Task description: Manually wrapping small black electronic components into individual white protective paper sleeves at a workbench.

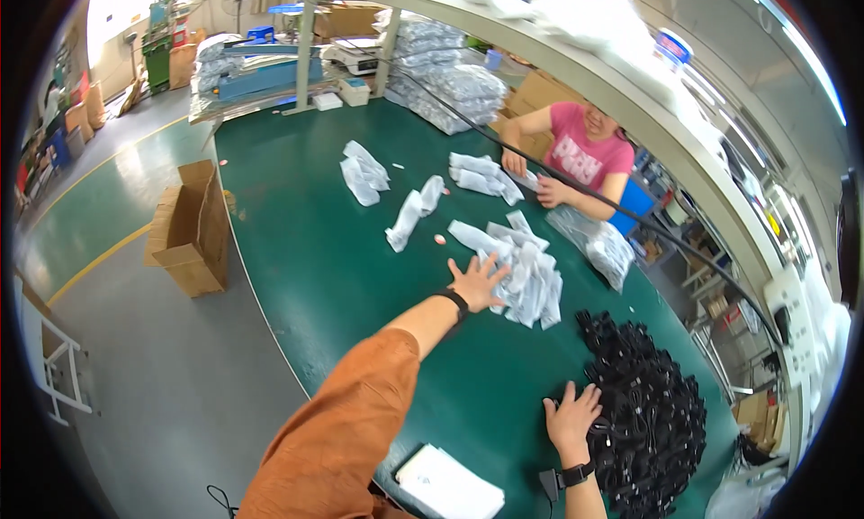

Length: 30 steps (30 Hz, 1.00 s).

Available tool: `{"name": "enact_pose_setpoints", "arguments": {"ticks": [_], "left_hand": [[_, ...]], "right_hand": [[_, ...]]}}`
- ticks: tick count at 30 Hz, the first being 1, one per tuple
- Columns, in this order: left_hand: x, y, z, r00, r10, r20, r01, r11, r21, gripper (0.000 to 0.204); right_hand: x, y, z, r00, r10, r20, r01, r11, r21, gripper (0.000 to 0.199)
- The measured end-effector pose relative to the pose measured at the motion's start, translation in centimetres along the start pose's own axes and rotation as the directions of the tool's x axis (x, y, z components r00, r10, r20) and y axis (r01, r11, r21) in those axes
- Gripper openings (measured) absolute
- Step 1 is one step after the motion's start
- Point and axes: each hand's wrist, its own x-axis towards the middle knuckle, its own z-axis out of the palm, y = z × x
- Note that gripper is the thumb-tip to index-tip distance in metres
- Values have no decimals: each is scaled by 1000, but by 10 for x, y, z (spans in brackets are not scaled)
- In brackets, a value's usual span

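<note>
My left hand (478, 280) is stretched far out over the green table (333, 267), fingers spread, at the near edge of a heap of small white plastic packets (526, 271). It holds nothing. My right hand (572, 418) rests flat with fingers apart on the left edge of a big pile of black cable-like parts (648, 411). Both wrists wear dark bands. An orange sleeve covers my left upper arm.
Across the table a person in a pink shirt (580, 154) handles white packets (481, 175). More packet clusters (364, 172) lie farther off. A white stack (448, 485) sits at the near edge. An open cardboard box (191, 226) stands on the floor at left. Bagged goods (450, 87) are piled at the far end.
</note>
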Motion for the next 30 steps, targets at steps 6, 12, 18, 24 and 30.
{"name": "enact_pose_setpoints", "arguments": {"ticks": [6,12,18,24,30], "left_hand": [[-70,80,34,999,31,-16,-33,994,-103,91],[-171,177,21,858,471,-203,-492,868,-64,58],[-289,275,109,742,638,-204,-668,683,-294,26],[-326,324,168,738,647,-193,-672,680,-293,18],[-343,342,198,769,592,-242,-638,735,-230,15]], "right_hand": [[-81,88,38,965,-256,-55,250,837,487,65],[-112,150,69,967,-241,-86,248,799,548,67],[-198,208,67,975,-173,-137,219,829,514,66],[-252,234,76,986,-117,-118,155,907,391,51],[-283,238,68,948,13,-317,172,819,548,39]]}}
